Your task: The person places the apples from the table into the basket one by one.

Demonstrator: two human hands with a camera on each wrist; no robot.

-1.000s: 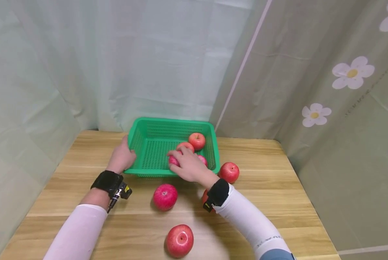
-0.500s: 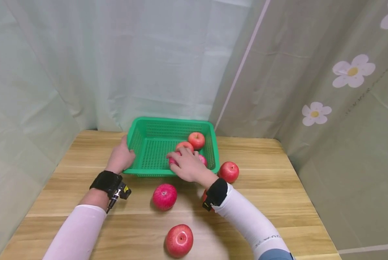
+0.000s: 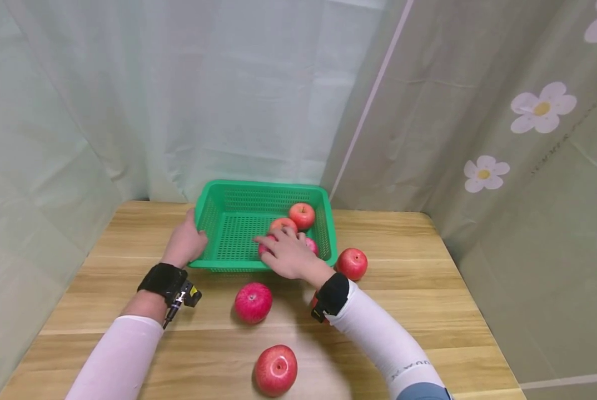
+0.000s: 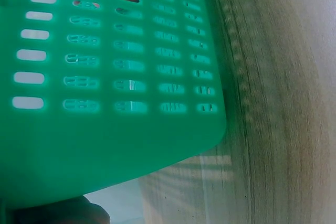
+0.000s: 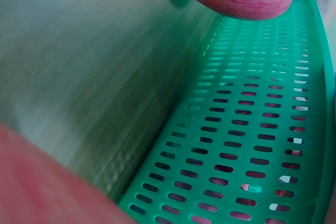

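A green perforated plastic basket (image 3: 238, 264) stands toward the back of the wooden table. My left hand (image 3: 185, 241) grips its left rim. Inside, at the right front, my right hand (image 3: 292, 255) holds a red apple (image 3: 263, 248) from above, thumb and fingers around it; the palm hides much of the fruit. Close by in the basket lie an apple (image 3: 302, 215) in the back right corner, an apple (image 3: 282, 223) just behind the fingers, and an apple (image 3: 312, 245) partly covered by the hand. The left wrist view shows mainly the basket's wall (image 4: 131, 135).
On the table, an apple (image 3: 352, 264) sits right of the basket, a darker apple (image 3: 253, 303) in front, and another apple (image 3: 275, 370) nearer me. My right wrist partly hides an apple (image 3: 314, 300). A curtain (image 3: 258, 111) hangs behind the table.
My right index finger has straightened slightly to the left over the apple. The left hand keeps its grip, and the basket and loose apples stay in place.
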